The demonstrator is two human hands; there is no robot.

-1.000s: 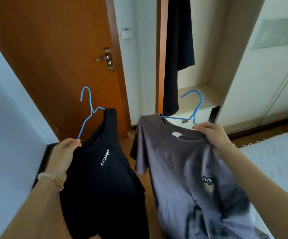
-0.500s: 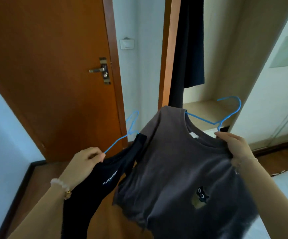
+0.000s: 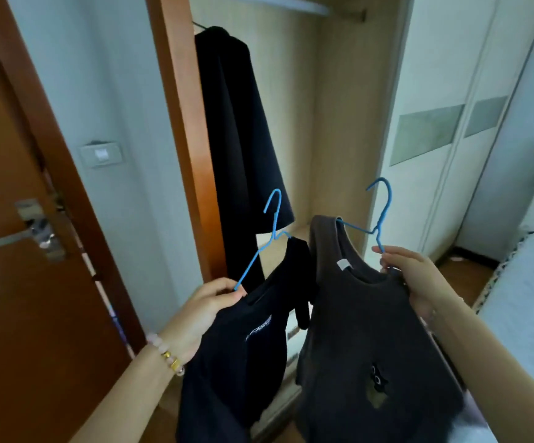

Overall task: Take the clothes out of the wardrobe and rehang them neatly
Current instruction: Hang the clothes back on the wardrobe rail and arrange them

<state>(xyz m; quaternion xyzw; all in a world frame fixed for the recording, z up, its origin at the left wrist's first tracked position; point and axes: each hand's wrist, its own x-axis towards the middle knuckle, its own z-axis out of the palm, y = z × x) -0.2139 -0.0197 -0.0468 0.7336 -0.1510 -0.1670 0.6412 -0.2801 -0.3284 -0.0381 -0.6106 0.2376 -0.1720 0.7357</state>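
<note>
My left hand (image 3: 206, 310) grips the shoulder of a black T-shirt (image 3: 243, 356) together with the arm of its blue wire hanger (image 3: 267, 238). My right hand (image 3: 411, 273) pinches the end of a second blue hanger (image 3: 379, 215) and the collar of a grey T-shirt (image 3: 368, 340) with a small cartoon print. Both shirts hang tilted in front of the open wardrobe (image 3: 332, 123). Inside it, a dark garment (image 3: 237, 139) hangs from the rail (image 3: 278, 3) at the left end.
An orange-brown door (image 3: 10, 251) with a metal handle (image 3: 19, 235) stands at the left, a light switch (image 3: 101, 154) on the wall beside it. White sliding wardrobe panels (image 3: 444, 129) are at the right. A bed edge (image 3: 527, 298) lies at the far right.
The view has swung upward toward the wardrobe rail. Both hands have lifted the two shirts closer to the wardrobe opening, and the black shirt now hangs beside the grey one instead of behind it.
</note>
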